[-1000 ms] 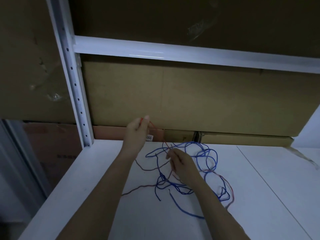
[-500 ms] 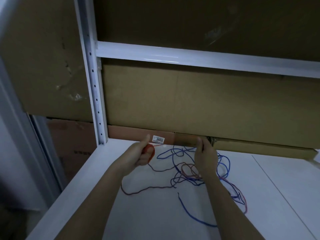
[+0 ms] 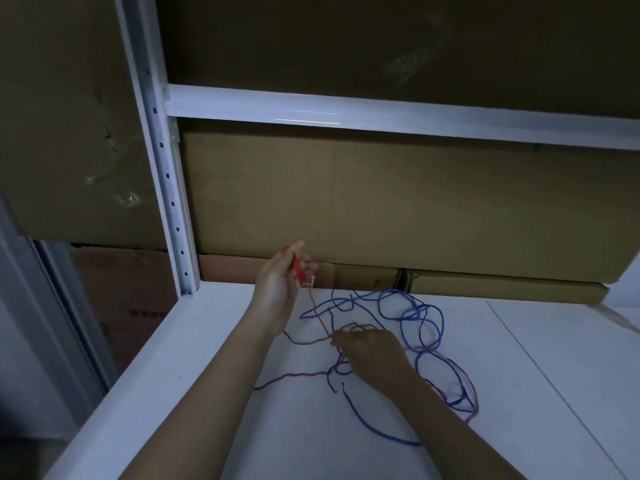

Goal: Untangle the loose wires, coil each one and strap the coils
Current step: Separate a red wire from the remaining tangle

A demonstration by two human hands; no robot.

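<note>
Head view: left hand (image 3: 277, 289) pinches red wire (image 3: 317, 315); right hand (image 3: 372, 351) covers the tangle (image 3: 408, 327), its grip unclear.

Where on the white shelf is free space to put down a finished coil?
Bare shelf lies right of the blue wire tangle, and also near the front left edge, left of the left hand. The middle is crowded: red wire and blue loops spread around the right hand.

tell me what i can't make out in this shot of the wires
Head view:
- Small white label: the left hand, gripping the red wire, covers part of the number.
- Right hand: its fingertips are turned away, so its grip is unclear.
- Blue wire: how many strands is lost in overlaps and dim light.
</note>
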